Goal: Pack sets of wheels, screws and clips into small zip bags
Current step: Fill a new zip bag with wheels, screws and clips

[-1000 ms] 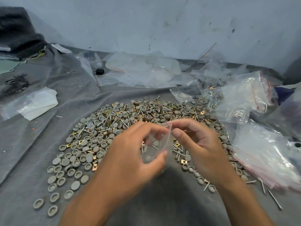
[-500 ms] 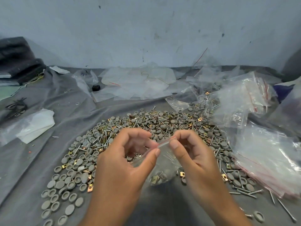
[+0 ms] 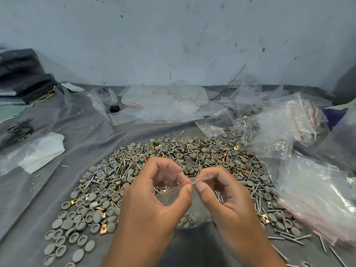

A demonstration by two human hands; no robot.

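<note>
Clear zip bag [image 3: 174, 197] pinched between left hand [image 3: 154, 205] and right hand [image 3: 225, 197]

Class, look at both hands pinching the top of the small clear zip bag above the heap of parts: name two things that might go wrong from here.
1. The left hand and right hand pinch only the red-lined strip of the small clear zip bag; a gap might stay unsealed.
2. The bag hangs over the heap of grey round wheels, silver screws and brass clips, so spilled parts would likely get lost in it.

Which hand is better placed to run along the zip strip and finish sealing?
Probably the right hand: it pinches the small zip bag mid-strip with strip ahead, while the left hand anchors it.
</note>
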